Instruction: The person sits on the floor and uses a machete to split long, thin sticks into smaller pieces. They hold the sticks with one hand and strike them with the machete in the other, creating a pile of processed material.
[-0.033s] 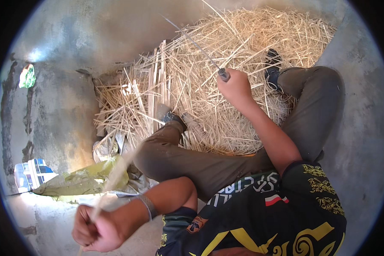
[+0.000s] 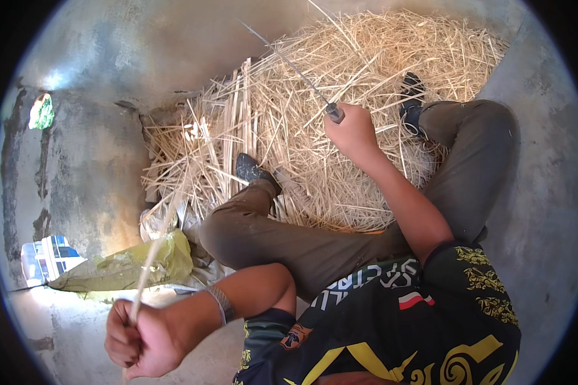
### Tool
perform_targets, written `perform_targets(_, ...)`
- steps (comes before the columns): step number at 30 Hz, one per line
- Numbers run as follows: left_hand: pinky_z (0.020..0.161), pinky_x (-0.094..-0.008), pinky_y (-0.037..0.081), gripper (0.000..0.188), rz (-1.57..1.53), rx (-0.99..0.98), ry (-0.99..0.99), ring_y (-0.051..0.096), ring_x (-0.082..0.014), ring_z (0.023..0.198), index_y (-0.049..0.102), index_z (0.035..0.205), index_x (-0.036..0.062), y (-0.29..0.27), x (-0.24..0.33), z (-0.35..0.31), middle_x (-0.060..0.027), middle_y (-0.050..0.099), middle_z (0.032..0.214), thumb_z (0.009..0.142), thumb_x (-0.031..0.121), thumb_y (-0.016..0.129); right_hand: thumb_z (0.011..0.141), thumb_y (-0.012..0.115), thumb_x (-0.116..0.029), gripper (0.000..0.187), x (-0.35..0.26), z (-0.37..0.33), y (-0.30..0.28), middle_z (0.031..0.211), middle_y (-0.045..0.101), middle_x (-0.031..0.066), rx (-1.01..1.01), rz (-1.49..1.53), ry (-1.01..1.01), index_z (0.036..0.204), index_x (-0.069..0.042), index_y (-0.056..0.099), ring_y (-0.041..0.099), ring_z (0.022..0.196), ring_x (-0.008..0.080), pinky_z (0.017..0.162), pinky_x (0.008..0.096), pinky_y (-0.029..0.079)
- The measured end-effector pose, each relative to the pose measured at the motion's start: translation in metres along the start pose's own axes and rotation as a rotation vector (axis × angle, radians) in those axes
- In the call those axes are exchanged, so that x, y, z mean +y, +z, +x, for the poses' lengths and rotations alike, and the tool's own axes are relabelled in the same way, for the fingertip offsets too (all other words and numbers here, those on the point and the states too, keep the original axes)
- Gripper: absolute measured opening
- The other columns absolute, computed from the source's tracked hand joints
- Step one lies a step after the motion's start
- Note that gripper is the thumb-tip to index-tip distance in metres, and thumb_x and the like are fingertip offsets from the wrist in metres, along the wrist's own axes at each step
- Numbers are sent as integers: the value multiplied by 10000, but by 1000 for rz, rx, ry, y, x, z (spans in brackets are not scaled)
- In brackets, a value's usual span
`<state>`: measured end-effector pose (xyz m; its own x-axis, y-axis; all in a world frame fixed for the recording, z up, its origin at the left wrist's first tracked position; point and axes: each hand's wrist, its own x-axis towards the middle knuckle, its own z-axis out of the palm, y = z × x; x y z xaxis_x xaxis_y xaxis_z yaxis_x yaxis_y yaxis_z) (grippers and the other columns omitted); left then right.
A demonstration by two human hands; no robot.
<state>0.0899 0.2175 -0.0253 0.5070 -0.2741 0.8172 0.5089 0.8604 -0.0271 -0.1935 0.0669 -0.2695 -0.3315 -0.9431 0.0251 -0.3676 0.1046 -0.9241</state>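
At the lower left, my left hand is closed round a long, pale strip that looks like split bamboo or cane. The strip slants up and away past my left knee, its far end blurred. My right hand grips a knife with a long, thin blade that points to the far left, over the pile of shavings. Most of the knife's handle is hidden in my fist. Nothing touches the blade, and the hands are well apart.
I sit with legs bent, a dark shoe on the left and another on the right among the shavings. Longer pale slats lie at the pile's left. A yellowish sack lies by the left wall, which has openings.
The strip in my left hand has swung left and stands steeper in view, uncovering my left shoe. My left hand has shifted slightly left. The knife and right hand have hardly moved.
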Motion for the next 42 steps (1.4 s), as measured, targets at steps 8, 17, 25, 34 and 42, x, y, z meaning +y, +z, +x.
perform_targets(8, 478, -258, 205, 622, 200, 1, 72, 203, -71, 442, 260, 564, 215, -26, -47, 10, 92, 203, 500, 996, 654, 350, 835, 758, -248, 298, 35, 10, 16, 527, 376, -70, -161, 1041, 715, 892, -35, 558, 344, 394, 62, 377, 224, 316)
perform_targets(17, 701, -373, 386, 503, 17, 224, -373, 348, -175, 593, 326, 587, 172, -75, -112, -29, 39, 292, 577, 1045, 368, 394, 821, 724, -650, 988, -14, 36, -43, 537, 240, -98, -239, 1439, 274, 1355, 126, 425, 285, 416, 30, 424, 209, 276)
perform_targets(25, 938, -412, 461, 475, 290, 251, -1424, 588, -264, 1097, 581, 1297, 38, -60, -54, -177, -158, 643, 1162, 1060, 409, 401, 879, 773, -210, 292, -92, 87, -118, 525, 382, -57, -37, 1218, 79, 834, -73, 519, 350, 412, 57, 405, 249, 349)
perform_targets(34, 915, -406, 461, 462, 1189, -1121, -390, 583, -357, 1006, 522, 1295, -22, 24, -118, -107, -187, 626, 982, 898, 144, 691, 837, 795, -161, 368, -130, 94, -125, 504, 380, -88, -328, 999, 127, 692, -171, 456, 337, 365, 7, 355, 212, 297)
perform_targets(42, 521, -236, 390, 257, 182, -224, -1866, 438, -79, 562, 509, 1123, 31, -50, -212, -114, 25, 490, 717, 1080, 271, 429, 699, 866, -571, 628, -136, 181, -94, 512, 338, -102, -414, 780, 239, 794, -148, 412, 329, 388, 14, 367, 198, 303)
